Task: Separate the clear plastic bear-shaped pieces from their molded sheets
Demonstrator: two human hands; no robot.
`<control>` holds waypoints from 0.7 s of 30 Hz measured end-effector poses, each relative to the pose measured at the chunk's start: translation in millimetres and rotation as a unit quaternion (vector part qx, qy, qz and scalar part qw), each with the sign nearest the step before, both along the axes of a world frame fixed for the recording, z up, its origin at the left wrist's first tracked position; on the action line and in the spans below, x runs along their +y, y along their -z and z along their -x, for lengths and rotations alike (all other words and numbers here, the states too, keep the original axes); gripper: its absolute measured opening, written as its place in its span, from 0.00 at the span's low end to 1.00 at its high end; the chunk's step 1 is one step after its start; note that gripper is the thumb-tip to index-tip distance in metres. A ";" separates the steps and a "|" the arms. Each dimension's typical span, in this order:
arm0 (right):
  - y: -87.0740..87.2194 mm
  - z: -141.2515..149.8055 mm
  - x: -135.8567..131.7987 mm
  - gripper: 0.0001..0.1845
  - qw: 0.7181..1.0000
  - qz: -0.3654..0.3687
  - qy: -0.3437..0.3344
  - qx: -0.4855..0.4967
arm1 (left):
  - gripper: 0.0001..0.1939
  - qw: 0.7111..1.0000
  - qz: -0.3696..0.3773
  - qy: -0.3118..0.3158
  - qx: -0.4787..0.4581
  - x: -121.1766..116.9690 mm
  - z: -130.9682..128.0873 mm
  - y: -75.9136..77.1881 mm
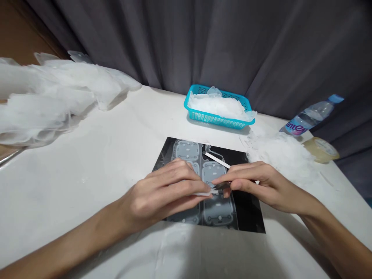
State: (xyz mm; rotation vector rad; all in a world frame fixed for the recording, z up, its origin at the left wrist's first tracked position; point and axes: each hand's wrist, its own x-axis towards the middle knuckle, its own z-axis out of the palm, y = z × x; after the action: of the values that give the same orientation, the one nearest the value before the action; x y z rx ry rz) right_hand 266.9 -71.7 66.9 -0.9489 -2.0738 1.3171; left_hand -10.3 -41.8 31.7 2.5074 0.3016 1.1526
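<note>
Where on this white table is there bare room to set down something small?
The widest free patch is white tabletop between the translucent white pile, turquoise basket and left hand; a narrow strip separates basket from black sheet. Beyond the right hand it is crowded: white scraps, water bottle, tape roll.

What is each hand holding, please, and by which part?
Left hand: a whitish piece, near its exposed end. Right hand: a dark pointed tool, gripped behind its tip.

Dark grey curtain behind a white table, blue-capped bottle, yellowish tape roll just beside it
</note>
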 end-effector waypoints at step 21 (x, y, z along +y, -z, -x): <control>-3.5 5.3 -8.8 0.15 0.998 -0.044 0.025 -0.042 | 0.13 1.000 -0.015 -0.025 0.011 -3.9 -0.2 0.1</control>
State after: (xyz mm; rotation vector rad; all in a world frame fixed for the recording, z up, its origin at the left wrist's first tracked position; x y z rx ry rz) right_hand 261.5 -80.4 70.4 -1.0255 -2.1380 1.1682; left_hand -10.0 -45.7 31.7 2.5548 0.3567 1.1570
